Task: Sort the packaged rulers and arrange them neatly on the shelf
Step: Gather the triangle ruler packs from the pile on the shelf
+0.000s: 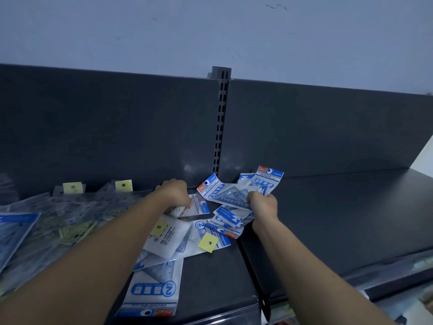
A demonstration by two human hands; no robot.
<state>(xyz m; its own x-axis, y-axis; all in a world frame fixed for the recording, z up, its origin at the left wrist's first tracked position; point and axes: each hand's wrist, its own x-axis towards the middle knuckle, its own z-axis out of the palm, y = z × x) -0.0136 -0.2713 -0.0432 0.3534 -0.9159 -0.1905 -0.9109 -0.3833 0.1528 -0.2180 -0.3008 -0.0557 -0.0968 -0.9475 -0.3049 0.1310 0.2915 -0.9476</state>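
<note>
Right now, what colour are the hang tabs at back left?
The tabs are pale yellow; head view.

Right hand (262, 205) gripping fanned ruler packs (236, 191), left hand (175, 192) on loose pack (199, 207)

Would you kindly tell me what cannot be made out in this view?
Head view:
- Left hand: fingers hidden under it, so the grip is unclear.
- Blue packs fanned in the right hand: count hidden by overlap.
- Clear packs at left: blurred, cut by the frame edge.
</note>
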